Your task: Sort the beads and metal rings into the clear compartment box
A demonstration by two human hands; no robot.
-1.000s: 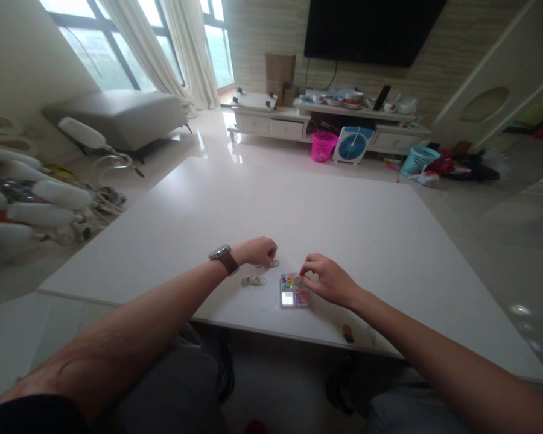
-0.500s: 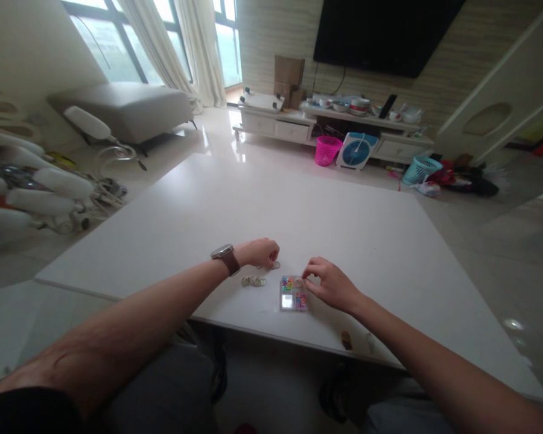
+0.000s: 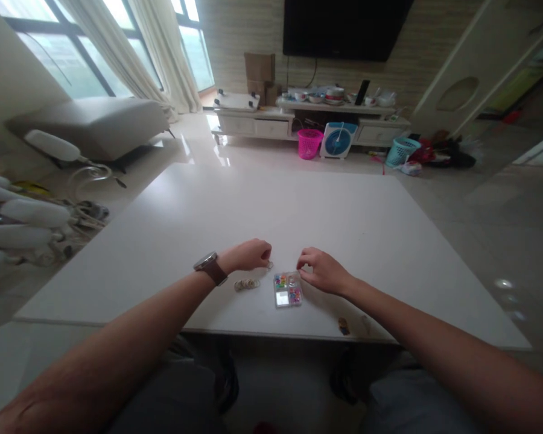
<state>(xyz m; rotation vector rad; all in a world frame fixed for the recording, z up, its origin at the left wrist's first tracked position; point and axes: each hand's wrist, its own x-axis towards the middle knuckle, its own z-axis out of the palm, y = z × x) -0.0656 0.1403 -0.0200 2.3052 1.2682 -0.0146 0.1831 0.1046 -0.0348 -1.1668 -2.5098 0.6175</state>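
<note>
My left hand, with a watch on its wrist, is closed just above the white table. A small ring shows at its fingertips. Just below that hand, several similar rings lie in an overlapping row. A clear compartment box with small colourful pieces in some compartments sits between the hands, nearer the right. At the box's upper right corner, my right hand has thumb and fingers drawn together; what is between them is too small to make out.
A small brown and yellow item lies near the front edge of the white table. Beyond the table are a pink basket, a blue fan and a low cabinet. White padded objects stand at the left.
The view has shifted, so the room and table sit differently. My left hand has lifted slightly, with a ring at its fingertips. My right hand stays by the box corner, its fingers closer together.
</note>
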